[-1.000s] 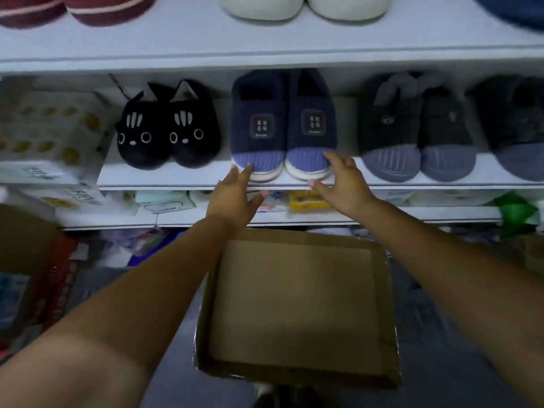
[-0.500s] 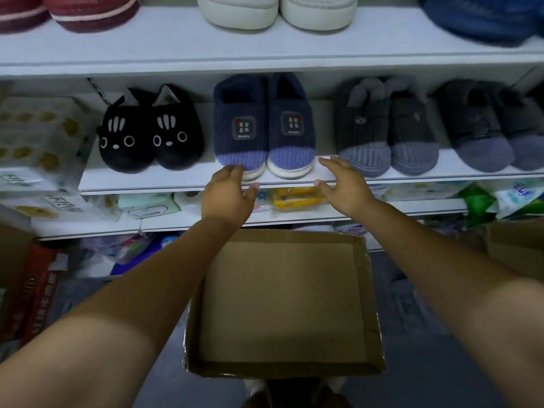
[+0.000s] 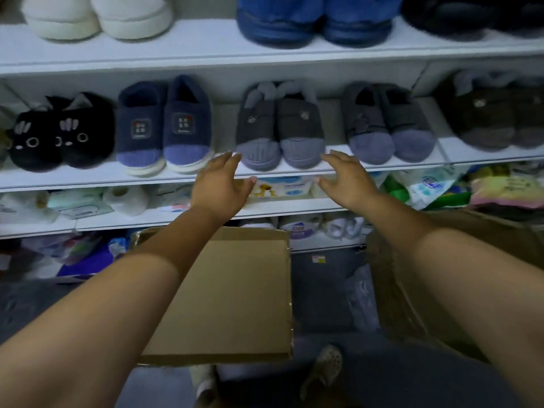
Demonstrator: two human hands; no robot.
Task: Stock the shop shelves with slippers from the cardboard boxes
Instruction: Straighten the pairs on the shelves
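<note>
On the white middle shelf point(image 3: 88, 181) stand pairs of slippers: black cat-face ones point(image 3: 59, 134), navy ones with pale blue toes point(image 3: 164, 128), a grey pair with blue-grey toes point(image 3: 279, 128) and another grey pair point(image 3: 385, 125). My left hand point(image 3: 220, 184) and my right hand point(image 3: 347, 178) hover with fingers spread just in front of the shelf edge, on either side of the first grey pair, holding nothing. A cardboard box point(image 3: 235, 295) lies below my arms; nothing shows in the part of its inside that is visible.
The top shelf carries white slippers point(image 3: 97, 16), bright blue ones point(image 3: 315, 22) and dark ones. Brown slippers point(image 3: 497, 119) sit at the far right. Packaged goods fill the lower shelf point(image 3: 282, 187). A second cardboard box point(image 3: 412, 275) stands at right. My feet show on the dark floor.
Both hands have left the navy pair and shifted right, now flanking the grey pair. The view has swung right, bringing the second box into sight.
</note>
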